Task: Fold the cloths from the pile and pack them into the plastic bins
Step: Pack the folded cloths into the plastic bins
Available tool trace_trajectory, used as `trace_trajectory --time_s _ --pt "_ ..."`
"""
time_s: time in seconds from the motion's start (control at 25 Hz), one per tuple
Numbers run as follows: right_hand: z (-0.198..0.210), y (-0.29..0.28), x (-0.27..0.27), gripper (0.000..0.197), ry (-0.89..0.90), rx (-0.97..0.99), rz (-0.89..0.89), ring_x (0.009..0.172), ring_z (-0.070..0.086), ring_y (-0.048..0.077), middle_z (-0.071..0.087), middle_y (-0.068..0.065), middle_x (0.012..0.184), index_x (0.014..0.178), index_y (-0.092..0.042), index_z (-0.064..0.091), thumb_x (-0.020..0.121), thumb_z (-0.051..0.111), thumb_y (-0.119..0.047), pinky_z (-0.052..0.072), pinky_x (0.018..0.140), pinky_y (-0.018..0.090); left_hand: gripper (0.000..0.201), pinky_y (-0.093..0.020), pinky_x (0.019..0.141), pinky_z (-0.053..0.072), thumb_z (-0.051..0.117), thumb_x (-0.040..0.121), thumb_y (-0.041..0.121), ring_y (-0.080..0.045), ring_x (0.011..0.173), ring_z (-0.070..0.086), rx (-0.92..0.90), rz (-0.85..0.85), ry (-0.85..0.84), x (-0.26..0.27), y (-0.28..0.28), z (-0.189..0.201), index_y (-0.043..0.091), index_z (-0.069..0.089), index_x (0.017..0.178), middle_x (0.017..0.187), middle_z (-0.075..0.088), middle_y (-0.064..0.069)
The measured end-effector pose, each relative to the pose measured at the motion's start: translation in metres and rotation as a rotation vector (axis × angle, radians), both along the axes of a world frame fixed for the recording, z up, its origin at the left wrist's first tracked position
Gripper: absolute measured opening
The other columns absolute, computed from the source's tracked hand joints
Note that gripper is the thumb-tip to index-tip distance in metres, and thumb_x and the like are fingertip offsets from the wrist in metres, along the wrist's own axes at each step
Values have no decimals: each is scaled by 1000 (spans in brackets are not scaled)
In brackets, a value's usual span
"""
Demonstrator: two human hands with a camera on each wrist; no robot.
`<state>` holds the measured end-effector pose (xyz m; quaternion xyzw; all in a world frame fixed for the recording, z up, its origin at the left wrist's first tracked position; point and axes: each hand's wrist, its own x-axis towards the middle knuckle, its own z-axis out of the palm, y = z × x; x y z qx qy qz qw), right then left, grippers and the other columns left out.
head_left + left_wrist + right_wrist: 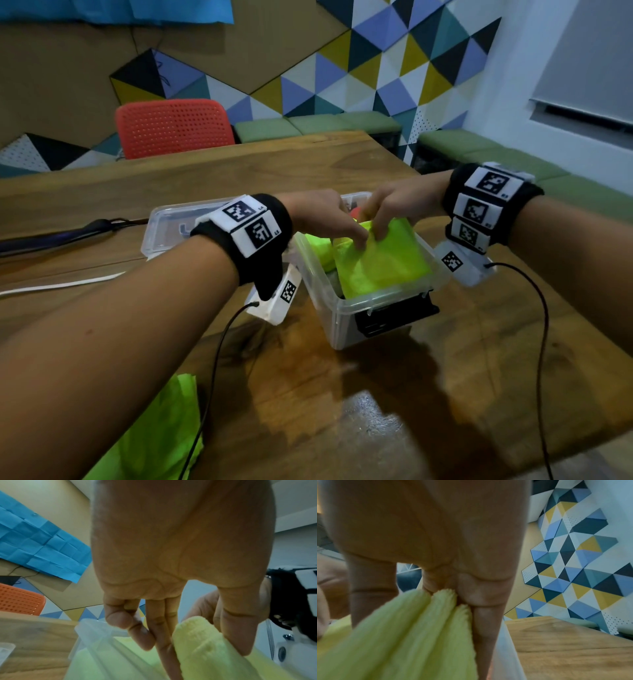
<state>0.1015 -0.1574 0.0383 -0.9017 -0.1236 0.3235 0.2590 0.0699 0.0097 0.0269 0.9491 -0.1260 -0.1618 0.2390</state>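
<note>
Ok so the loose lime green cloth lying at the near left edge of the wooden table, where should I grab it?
Judging from the head view, pinch the loose lime green cloth at its far top corner, reaching from above with the left hand. It lies rumpled and runs off the frame, so that corner is the only clear edge showing.

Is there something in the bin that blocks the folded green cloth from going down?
Partly: other green cloths already fill the clear bin left of the folded cloth; nothing else visible.
</note>
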Motion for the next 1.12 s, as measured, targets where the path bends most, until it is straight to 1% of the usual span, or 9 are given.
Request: trace_trajectory --time_s 0.12,0.2,0.36,0.48,0.68,0.76,0.88,1.04,1.12 --pt "-3 1 1 35 -16 -10 -14 84 71 21 74 5 92 109 -12 73 83 59 7 56 74 32 43 -28 71 44 79 78 42 -18 83 57 -18 -25 -36 4 4 0 10 70 105 91 65 -2" --pt "-2 0 2 37 -43 -15 2 88 69 24 70 7 97 112 -12 69 82 62 6 56 73 32 40 -28 76 46 79 77 41 -18 95 60 -38 -16 -92 5 10 0 16 67 106 103 67 0" --pt "-3 -3 1 35 -103 -33 64 99 65 27 66 3 101 109 -21 70 81 71 0 54 89 42 37 -30 91 48 78 79 37 -19 109 60 -64 30 -117 7 22 -1 21 68 110 115 66 0" --pt "-5 -1 -3 33 -177 -84 114 110 60 22 63 -1 109 102 -35 70 83 74 -8 49 100 45 44 -34 101 48 76 81 39 -20 113 58 -24 33 -66 7 25 -4 20 66 119 121 64 -2" --pt "-6 -6 -13 38 -310 -63 156 104 59 3 67 -5 112 114 -36 70 82 78 -17 49 99 41 43 -36 105 44 75 81 41 -20 118 53 -65 37 -33 9 27 -6 21 66 118 125 59 -1" --pt "-10 -7 -19 38 -322 -39 174 109 61 6 68 -4 114 113 -39 69 81 78 -20 51 98 43 47 -37 99 47 76 80 47 -19 114 52 -121 55 17 11 30 -6 24 65 119 119 57 1" --pt "-14 -3 -25 37 -283 -75 226 113 60 10 65 -3 119 114 -41 65 83 75 -24 53 97 44 52 -33 88 48 77 78 53 -19 108 54 -150 75 26 15 32 -7 24 64 120 108 57 3" --pt "-15 3 -29 39 -257 -163 251 115 58 14 62 0 120 117 -36 59 84 76 -25 53 97 43 49 -33 90 50 76 80 53 -20 111 57 -130 78 -12 18 33 -12 23 66 117 119 61 -2" --pt "-15 4 -34 43 -245 -182 273 110 59 15 61 0 119 119 -31 56 83 78 -23 54 94 37 50 -34 96 47 76 78 55 -19 112 56 -103 39 -21 18 34 -13 24 67 115 119 62 -1"
